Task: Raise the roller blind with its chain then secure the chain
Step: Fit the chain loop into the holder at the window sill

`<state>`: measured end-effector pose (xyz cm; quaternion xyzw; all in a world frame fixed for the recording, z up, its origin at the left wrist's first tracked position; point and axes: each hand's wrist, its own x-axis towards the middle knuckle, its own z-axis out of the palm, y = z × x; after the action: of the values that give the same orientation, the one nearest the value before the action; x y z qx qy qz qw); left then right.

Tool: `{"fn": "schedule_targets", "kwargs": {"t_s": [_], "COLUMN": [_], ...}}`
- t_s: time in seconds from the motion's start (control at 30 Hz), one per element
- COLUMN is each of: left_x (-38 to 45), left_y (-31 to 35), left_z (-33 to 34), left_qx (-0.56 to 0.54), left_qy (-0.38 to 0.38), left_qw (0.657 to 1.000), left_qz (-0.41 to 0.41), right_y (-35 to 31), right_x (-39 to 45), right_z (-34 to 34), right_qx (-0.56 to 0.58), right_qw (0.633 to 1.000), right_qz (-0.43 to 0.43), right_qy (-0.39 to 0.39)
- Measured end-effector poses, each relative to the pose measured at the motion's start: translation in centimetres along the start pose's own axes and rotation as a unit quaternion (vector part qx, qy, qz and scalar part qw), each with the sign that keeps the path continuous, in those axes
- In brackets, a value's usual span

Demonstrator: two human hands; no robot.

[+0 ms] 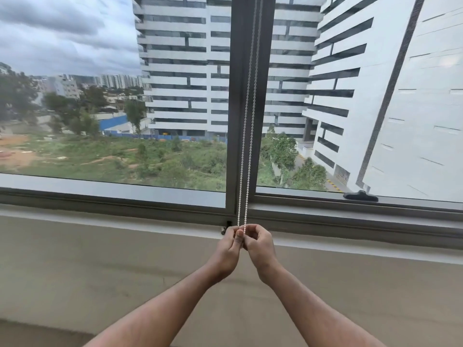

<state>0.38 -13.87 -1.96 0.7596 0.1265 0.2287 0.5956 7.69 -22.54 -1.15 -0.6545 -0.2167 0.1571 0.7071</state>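
Observation:
A white bead chain (pixel 246 136) hangs as two strands down the dark grey window mullion (pixel 238 96), from the top edge of the view to my hands. My left hand (pixel 229 249) and my right hand (pixel 259 246) meet at the chain's lower end, just below the window frame, each pinching the chain between fingertips. The loop's bottom is hidden inside my fingers. A small dark metal fitting (pixel 225 229) sits on the frame just left of my left hand. The roller blind itself is out of view; the glass is uncovered.
A beige sill ledge (pixel 100 259) runs wide below the window frame. A black window handle (pixel 360 196) lies on the lower frame at the right. Beyond the glass are white tower blocks and green ground.

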Motion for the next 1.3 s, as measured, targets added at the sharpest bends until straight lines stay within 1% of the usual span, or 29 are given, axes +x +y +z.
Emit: {"fn": "schedule_targets", "kwargs": {"t_s": [0.17,0.33,0.5,0.67,0.8,0.9,1.07,1.2,1.3], "left_x": [2.9,6.5,10.1,12.8,14.4,15.4,16.8,17.5,18.1], "left_y": [-2.1,-4.2,-5.9,-8.0,-8.9,-9.1,-9.1,-9.2,-9.3], "left_z": [-1.4,-3.7,-6.0,-8.3,-9.6,-9.7,-9.2,-8.8,-8.6], "left_qx": [0.027,0.078,0.110,0.092,0.073,0.059,0.039,0.023,0.007], "left_qy": [-0.007,-0.042,-0.047,-0.037,-0.028,-0.027,-0.011,0.002,0.029], "left_qw": [0.999,0.995,0.990,0.992,0.993,0.994,0.996,0.997,0.997], "left_qz": [0.021,0.053,0.079,0.080,0.089,0.083,0.078,0.072,0.072], "right_y": [1.4,2.5,3.5,5.0,7.1,8.9,11.6,13.0,14.0], "right_x": [2.4,5.7,9.2,12.4,14.1,14.8,16.0,17.2,18.5], "right_z": [1.2,2.9,5.0,5.9,6.0,5.7,4.9,4.7,4.7], "right_qx": [0.032,0.035,0.038,0.068,0.011,-0.052,-0.145,-0.179,-0.209], "right_qw": [0.999,0.999,0.995,0.988,0.985,0.982,0.972,0.970,0.968], "right_qz": [0.002,-0.007,-0.008,0.022,0.055,0.077,0.116,0.125,0.119], "right_qy": [0.009,0.028,0.088,0.136,0.166,0.165,0.142,0.108,0.077]}}
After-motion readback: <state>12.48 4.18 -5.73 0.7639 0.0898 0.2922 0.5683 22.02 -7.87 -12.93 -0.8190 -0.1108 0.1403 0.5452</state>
